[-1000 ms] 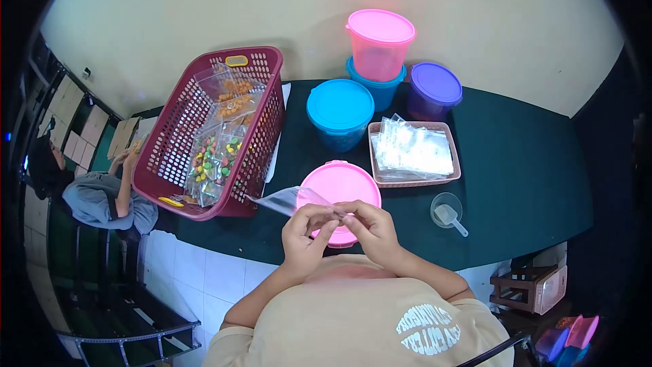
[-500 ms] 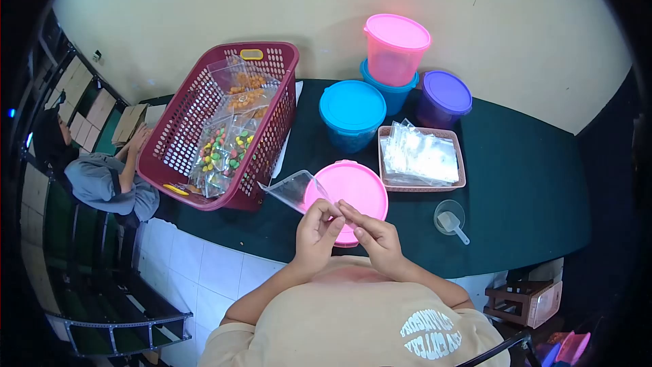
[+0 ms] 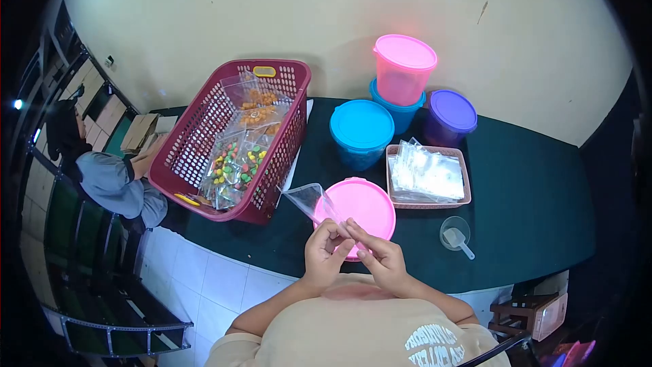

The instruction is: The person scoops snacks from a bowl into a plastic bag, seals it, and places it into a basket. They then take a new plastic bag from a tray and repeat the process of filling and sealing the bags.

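A clear plastic bag (image 3: 305,198) is pinched at its near end between the fingers of my left hand (image 3: 323,253) and my right hand (image 3: 380,257). Its far end sticks out to the left and looks empty. Both hands are held close together over the near edge of a pink round lid (image 3: 363,205), which tops a container on the table. A stack of clear plastic bags (image 3: 426,173) lies in a small pink basket (image 3: 464,202) beyond my right hand.
On the left, a maroon basket (image 3: 277,180) contains filled snack bags (image 3: 234,166). Blue (image 3: 362,126), pink (image 3: 406,71) and purple (image 3: 453,112) lidded tubs stand near the wall. A small bowl (image 3: 445,222) with a white scoop (image 3: 458,239) sits right. Another person (image 3: 112,177) works at far left.
The whole view has shifted, so everything appears lower and slightly further right. Both hands keep their grip on the bag, over the pink lid, with little other movement.
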